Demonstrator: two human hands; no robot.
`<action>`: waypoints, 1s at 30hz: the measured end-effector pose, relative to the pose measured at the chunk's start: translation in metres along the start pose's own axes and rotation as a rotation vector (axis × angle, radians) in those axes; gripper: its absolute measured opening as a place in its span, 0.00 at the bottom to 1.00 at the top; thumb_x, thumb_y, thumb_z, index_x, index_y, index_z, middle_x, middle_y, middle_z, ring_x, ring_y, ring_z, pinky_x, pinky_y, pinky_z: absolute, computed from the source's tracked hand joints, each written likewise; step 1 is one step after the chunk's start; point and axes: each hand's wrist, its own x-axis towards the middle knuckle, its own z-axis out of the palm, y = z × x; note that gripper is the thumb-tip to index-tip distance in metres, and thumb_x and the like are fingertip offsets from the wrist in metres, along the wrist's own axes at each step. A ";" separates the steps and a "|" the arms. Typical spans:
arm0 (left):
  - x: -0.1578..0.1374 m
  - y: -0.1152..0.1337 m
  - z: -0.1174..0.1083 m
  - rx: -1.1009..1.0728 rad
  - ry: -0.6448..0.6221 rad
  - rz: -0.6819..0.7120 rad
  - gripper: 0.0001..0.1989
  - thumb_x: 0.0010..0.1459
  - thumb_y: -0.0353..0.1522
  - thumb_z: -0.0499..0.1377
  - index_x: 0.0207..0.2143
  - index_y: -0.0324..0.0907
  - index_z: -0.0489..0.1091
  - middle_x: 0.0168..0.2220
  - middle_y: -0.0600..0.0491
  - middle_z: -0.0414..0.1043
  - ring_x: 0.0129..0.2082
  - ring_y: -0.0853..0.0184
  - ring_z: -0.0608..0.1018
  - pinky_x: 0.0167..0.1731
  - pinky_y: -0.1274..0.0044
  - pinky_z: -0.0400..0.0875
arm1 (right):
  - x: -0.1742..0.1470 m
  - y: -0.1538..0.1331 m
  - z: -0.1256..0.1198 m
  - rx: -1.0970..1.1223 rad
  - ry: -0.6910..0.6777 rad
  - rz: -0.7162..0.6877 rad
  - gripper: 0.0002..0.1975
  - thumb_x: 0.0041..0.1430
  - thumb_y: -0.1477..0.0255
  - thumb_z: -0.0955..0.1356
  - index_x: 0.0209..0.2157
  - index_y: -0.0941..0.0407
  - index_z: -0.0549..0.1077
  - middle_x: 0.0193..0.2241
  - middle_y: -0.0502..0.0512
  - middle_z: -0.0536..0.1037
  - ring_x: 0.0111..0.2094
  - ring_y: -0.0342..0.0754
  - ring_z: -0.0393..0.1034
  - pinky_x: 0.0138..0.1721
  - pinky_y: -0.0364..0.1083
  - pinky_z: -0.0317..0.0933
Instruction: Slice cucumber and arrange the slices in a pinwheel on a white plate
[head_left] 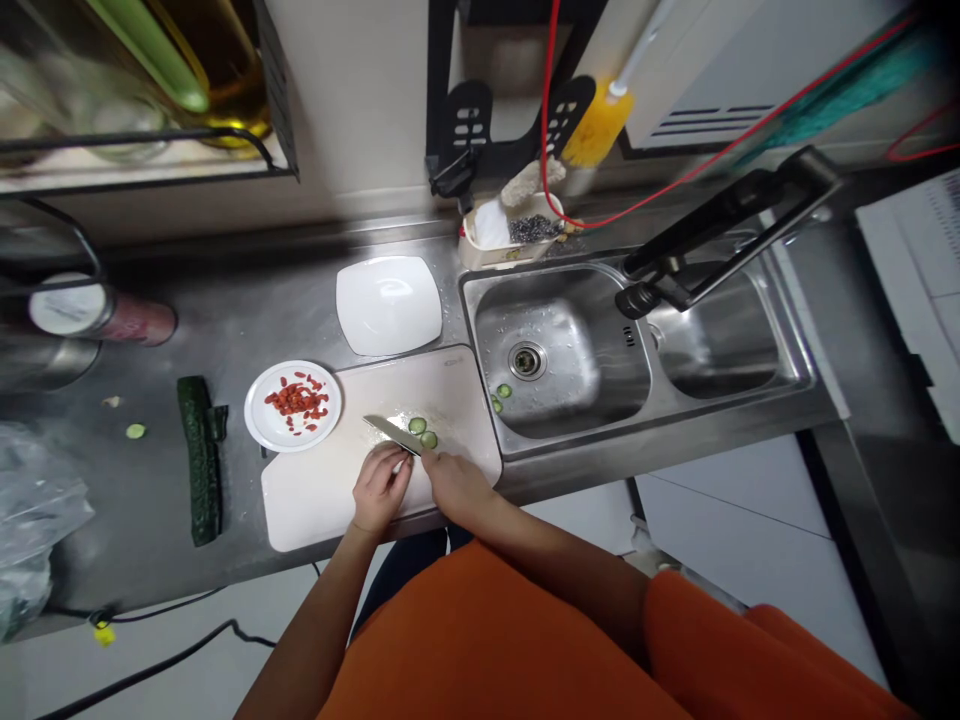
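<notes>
My right hand (461,487) grips the handle of a kitchen knife (392,433), its blade pointing to the upper left over a pale cutting board (322,500). Close beside the blade, my left hand (379,488) rests on the board with its fingers curled together. Whatever lies under those fingers is hidden. Just beyond the knife are two cucumber slices (417,426) on a wet patch of the board. Overlapping the board's left end is a round white plate (253,415) with small dried red berries (300,398) on it.
A dark green cucumber (199,470) and a small end piece (136,431) lie on the steel counter at left. Behind the board stands a square white dish (390,305). The double sink (570,400) at right holds cucumber slices (504,391); its black faucet (705,220) hangs above.
</notes>
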 end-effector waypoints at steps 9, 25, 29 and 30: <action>0.001 0.001 -0.006 0.026 -0.154 0.047 0.07 0.55 0.28 0.58 0.38 0.42 0.68 0.39 0.48 0.73 0.43 0.65 0.74 0.47 0.67 0.70 | -0.022 0.017 0.000 0.003 -0.086 0.082 0.18 0.59 0.81 0.56 0.49 0.58 0.64 0.37 0.61 0.75 0.39 0.51 0.71 0.37 0.45 0.61; 0.054 0.041 -0.023 0.017 0.108 -0.353 0.10 0.56 0.36 0.57 0.38 0.41 0.73 0.34 0.51 0.76 0.32 0.70 0.77 0.37 0.76 0.73 | -0.038 0.022 -0.001 -0.210 0.037 -0.045 0.18 0.63 0.78 0.54 0.52 0.56 0.61 0.44 0.62 0.69 0.35 0.47 0.71 0.34 0.44 0.61; 0.109 0.067 0.011 -0.336 -0.190 -0.286 0.19 0.54 0.37 0.58 0.48 0.41 0.69 0.39 0.51 0.76 0.35 0.69 0.78 0.38 0.75 0.75 | -0.043 0.027 0.001 -0.234 0.065 -0.091 0.15 0.64 0.78 0.54 0.48 0.57 0.63 0.44 0.62 0.69 0.38 0.48 0.69 0.37 0.45 0.60; 0.115 0.068 0.014 -0.353 -0.190 -0.277 0.19 0.55 0.37 0.58 0.49 0.41 0.69 0.40 0.51 0.76 0.35 0.69 0.78 0.37 0.74 0.75 | -0.043 0.029 0.001 -0.233 0.075 -0.101 0.15 0.64 0.78 0.54 0.47 0.57 0.64 0.44 0.62 0.69 0.38 0.48 0.69 0.38 0.46 0.60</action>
